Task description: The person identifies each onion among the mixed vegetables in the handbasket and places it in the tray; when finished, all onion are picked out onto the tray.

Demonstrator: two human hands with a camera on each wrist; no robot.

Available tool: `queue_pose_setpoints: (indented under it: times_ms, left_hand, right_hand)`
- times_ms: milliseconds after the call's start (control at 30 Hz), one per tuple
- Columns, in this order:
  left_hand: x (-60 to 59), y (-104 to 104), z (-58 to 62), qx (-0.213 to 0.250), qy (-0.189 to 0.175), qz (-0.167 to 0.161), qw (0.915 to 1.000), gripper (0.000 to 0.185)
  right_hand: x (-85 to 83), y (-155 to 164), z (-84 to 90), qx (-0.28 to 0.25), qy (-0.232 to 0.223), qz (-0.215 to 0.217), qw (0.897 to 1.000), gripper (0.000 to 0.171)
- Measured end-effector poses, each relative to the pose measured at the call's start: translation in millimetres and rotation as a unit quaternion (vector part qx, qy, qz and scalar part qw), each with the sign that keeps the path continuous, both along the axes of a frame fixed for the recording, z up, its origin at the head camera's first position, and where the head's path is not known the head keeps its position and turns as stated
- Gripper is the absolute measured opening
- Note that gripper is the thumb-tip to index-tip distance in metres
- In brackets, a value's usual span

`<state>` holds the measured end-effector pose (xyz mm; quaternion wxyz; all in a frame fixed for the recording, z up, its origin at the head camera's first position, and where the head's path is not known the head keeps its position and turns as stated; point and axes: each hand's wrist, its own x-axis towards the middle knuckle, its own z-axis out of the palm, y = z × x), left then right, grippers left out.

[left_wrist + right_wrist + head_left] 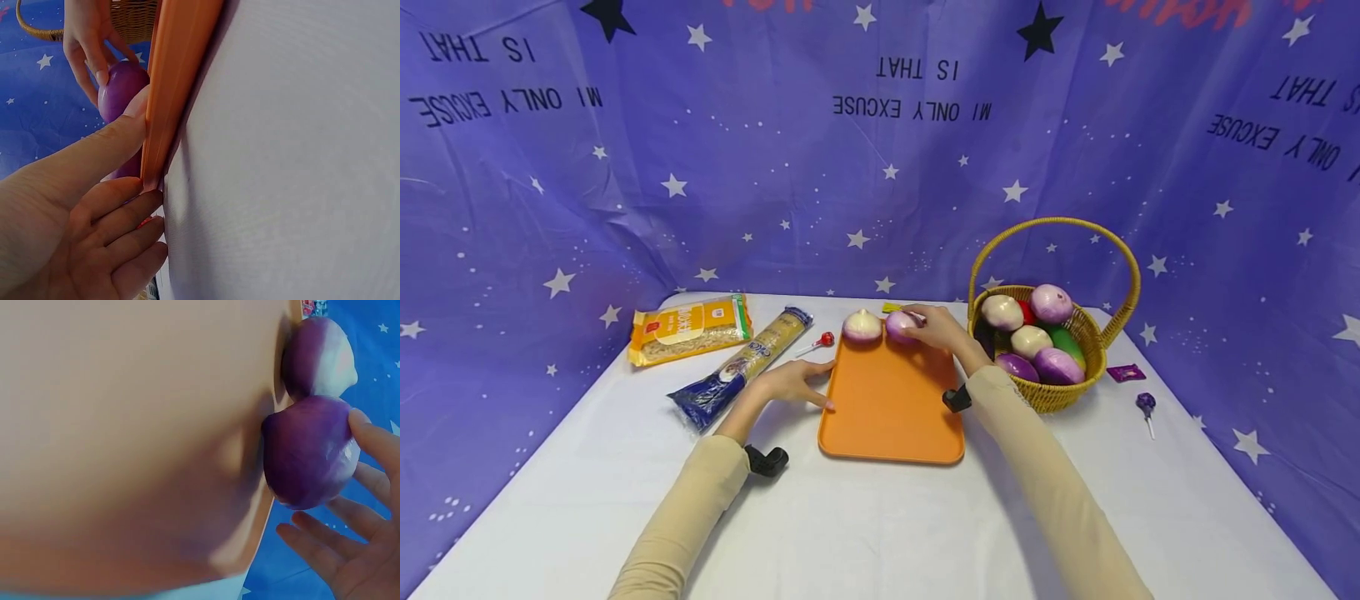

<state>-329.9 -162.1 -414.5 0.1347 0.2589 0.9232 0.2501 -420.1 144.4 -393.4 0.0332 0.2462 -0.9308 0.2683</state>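
Observation:
An orange tray (891, 408) lies mid-table. At its far edge sit a pale onion (862, 326) and a purple onion (901, 327), side by side. My right hand (936, 327) reaches over the purple onion. In the right wrist view its fingers (362, 562) are spread and fairly straight, one fingertip touching the purple onion (309, 456), with the pale onion (322, 356) just beyond. My left hand (793, 383) rests flat on the table. Its thumb (119, 128) lies against the tray's left rim (181, 56) and its straight fingers lie beside that rim.
A wicker basket (1105, 333) holding several onions and vegetables stands right of the tray. Two noodle packets (688, 329) (741, 367) lie at the left. A red lollipop (822, 340), a purple lollipop (1146, 406) and a purple wrapper (1125, 372) lie on the white tablecloth.

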Motion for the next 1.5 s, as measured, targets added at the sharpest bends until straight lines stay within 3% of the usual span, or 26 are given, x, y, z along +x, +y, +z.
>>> queue_pose_setpoints:
  times_ms: [433,733,900,1133,1300,1500]
  left_hand:
    - [1.2,-0.2,-1.3,0.005,-0.001,0.008,1.0000,0.087]
    - [4.2,-0.6,-0.4,0.020,0.008,-0.012,0.9997,0.091]
    - [4.0,-0.1,0.1,0.020,0.004,-0.010,0.9997,0.090]
    - [0.4,-0.9,-2.0,0.012,0.000,0.003,0.9999,0.086]
    - [1.9,-0.6,-0.6,0.009,-0.002,0.002,1.0000,0.086]
    - [2.6,-0.4,-0.2,0.015,0.000,-0.003,0.9999,0.086]
  right_hand:
    - [3.0,8.0,3.8,0.011,-0.012,0.002,1.000,0.055]
    - [24.6,14.9,19.7,0.034,0.016,0.017,0.999,0.056]
    - [47.4,31.5,40.4,0.046,0.055,0.057,0.996,0.051]
    - [77.4,64.3,61.5,0.072,0.060,0.061,0.994,0.051]
    - [84.9,90.2,67.0,0.071,0.072,0.058,0.993,0.050]
    - [78.4,114.6,75.6,0.083,0.073,0.040,0.993,0.049]
